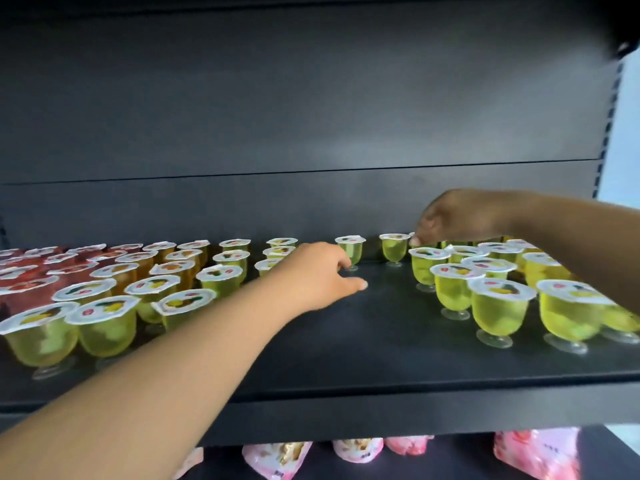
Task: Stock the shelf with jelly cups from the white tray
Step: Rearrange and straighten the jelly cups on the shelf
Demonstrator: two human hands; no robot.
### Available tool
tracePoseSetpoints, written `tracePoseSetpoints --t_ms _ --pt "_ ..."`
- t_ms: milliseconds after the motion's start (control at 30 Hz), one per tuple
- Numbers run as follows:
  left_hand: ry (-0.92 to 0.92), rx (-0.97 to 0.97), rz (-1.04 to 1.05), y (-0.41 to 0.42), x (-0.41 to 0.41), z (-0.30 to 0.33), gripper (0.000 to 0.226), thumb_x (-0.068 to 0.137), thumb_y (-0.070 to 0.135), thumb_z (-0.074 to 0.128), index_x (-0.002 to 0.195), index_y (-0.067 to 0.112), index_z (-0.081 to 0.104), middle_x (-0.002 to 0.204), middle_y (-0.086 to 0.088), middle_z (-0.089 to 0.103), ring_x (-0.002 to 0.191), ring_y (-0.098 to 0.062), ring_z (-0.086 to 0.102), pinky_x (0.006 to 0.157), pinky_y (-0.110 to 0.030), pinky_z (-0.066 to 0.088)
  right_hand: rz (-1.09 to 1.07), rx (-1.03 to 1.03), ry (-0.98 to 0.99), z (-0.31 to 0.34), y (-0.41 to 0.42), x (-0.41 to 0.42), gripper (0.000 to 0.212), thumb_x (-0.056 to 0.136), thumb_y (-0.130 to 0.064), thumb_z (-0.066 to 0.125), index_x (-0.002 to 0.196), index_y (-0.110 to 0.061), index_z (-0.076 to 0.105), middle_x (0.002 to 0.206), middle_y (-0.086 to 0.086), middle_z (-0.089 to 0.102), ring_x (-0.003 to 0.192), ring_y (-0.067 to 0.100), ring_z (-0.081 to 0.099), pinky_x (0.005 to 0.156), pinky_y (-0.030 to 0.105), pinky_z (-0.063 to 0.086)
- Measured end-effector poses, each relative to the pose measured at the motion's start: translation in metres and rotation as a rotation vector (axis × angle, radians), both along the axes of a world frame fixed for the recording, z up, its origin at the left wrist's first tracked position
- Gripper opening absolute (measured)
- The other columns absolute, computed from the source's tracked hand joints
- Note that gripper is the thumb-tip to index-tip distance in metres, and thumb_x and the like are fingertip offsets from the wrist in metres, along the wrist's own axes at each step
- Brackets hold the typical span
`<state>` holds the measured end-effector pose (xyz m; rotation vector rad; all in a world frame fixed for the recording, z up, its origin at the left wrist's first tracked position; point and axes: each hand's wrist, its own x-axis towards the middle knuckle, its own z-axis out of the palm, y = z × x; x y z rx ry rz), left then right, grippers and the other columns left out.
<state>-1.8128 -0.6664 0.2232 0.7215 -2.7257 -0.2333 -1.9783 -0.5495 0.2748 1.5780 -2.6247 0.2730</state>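
I'm reaching my left hand (322, 271), fingers loose and holding nothing, beside a back-row jelly cup (350, 249) on the shelf (346, 341) while my right hand (446, 220) is pinching another cup's lid (415, 239), risking toppling crowded neighbours.

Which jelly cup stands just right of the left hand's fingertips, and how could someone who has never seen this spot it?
Start at the bare dark strip in the middle of the black shelf and follow it to the back wall. Two yellow-green cups stand there alone; the wanted cup is the left one, right beside the left hand, apart from the crowded rows on both sides.
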Motion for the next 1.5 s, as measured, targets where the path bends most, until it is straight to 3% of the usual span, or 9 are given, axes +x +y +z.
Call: tracePoseSetpoints --t_ms 267,433,667,833,933,1100,1233,1367,1500 --pt "0.447 0.318 0.223 -0.046 -0.121 -0.023 0.054 0.088 0.027 0.061 0.138 0.022 0.040 0.140 -0.006 0.039 0.123 -0.020 0.044 0.087 -0.022 0.037 0.012 0.102 -0.010 -0.006 0.006 -0.033 0.043 0.091 -0.046 0.050 0.124 -0.019 0.058 0.130 -0.002 0.055 0.119 0.020 0.049 0.100 0.033 0.035" --pt "0.380 0.323 0.343 -0.070 -0.155 -0.051 0.070 0.085 0.030 0.064 0.144 0.026 0.027 0.147 -0.012 0.022 0.132 -0.026 0.034 0.104 -0.030 0.031 0.072 0.276 0.006 -0.014 -0.017 -0.060 0.051 0.089 -0.045 0.055 0.135 -0.024 0.046 0.138 -0.004 0.048 0.125 0.021 0.045 0.106 0.035 0.033" --pt "0.420 0.306 0.312 -0.080 -0.163 -0.053 0.053 0.086 0.024 0.064 0.134 0.017 0.044 0.132 -0.010 0.052 0.123 -0.024 0.046 0.095 -0.023 0.034 0.132 0.289 0.031 -0.019 -0.029 -0.077 0.047 0.086 -0.039 0.062 0.129 -0.025 0.050 0.129 -0.002 0.052 0.110 0.020 0.050 0.093 0.031 0.039" --pt "0.424 0.331 0.323 -0.060 -0.140 -0.046 0.042 0.083 0.023 0.068 0.122 0.018 0.053 0.123 -0.002 0.059 0.114 -0.018 0.053 0.078 -0.015 0.033 0.108 0.187 0.037 -0.021 -0.027 -0.073 0.051 0.082 -0.035 0.066 0.129 -0.024 0.048 0.124 -0.002 0.053 0.100 0.018 0.048 0.084 0.028 0.040" --pt "0.396 0.352 0.281 -0.032 -0.110 -0.039 0.043 0.079 0.026 0.072 0.117 0.019 0.055 0.119 0.001 0.059 0.112 -0.017 0.054 0.083 -0.019 0.037 0.093 0.109 0.038 -0.012 -0.025 -0.064 0.051 0.080 -0.032 0.069 0.126 -0.021 0.051 0.125 0.001 0.053 0.107 0.021 0.053 0.084 0.024 0.040" --pt "0.343 0.312 0.149 0.017 -0.033 -0.039 0.043 0.075 0.025 0.074 0.114 0.021 0.056 0.108 0.008 0.058 0.102 -0.012 0.055 0.089 -0.024 0.042 0.156 -0.089 -0.098 0.016 -0.025 -0.021 0.044 0.081 -0.020 0.070 0.122 -0.015 0.055 0.101 0.004 0.055 0.069 0.013 0.054 0.054 0.017 0.041" --pt "0.389 0.292 0.187 0.031 0.024 -0.048 0.044 0.077 0.028 0.073 0.116 0.028 0.054 0.104 0.012 0.058 0.092 -0.009 0.057 0.081 -0.018 0.041 0.258 -0.160 -0.175 0.013 -0.027 0.027 0.036 0.080 -0.023 0.071 0.114 -0.016 0.060 0.095 0.002 0.059 0.067 0.013 0.057 0.057 0.019 0.045" --pt "0.420 0.274 0.337 0.016 0.045 -0.050 0.061 0.081 0.030 0.069 0.134 0.029 0.039 0.128 0.003 0.053 0.112 -0.016 0.052 0.084 -0.019 0.035 0.294 -0.183 -0.245 -0.005 -0.027 0.067 0.035 0.078 -0.024 0.072 0.110 -0.015 0.064 0.108 0.006 0.062 0.086 0.022 0.060 0.082 0.033 0.055" --pt "0.496 0.406 0.394 -0.002 0.042 -0.053 0.077 0.078 0.030 0.072 0.139 0.026 0.026 0.129 -0.003 0.053 0.117 -0.021 0.051 0.092 -0.029 0.040 0.284 -0.190 -0.412 -0.027 -0.021 0.083 0.028 0.078 -0.020 0.071 0.105 -0.017 0.066 0.090 -0.001 0.059 0.080 0.014 0.056 0.076 0.029 0.056"
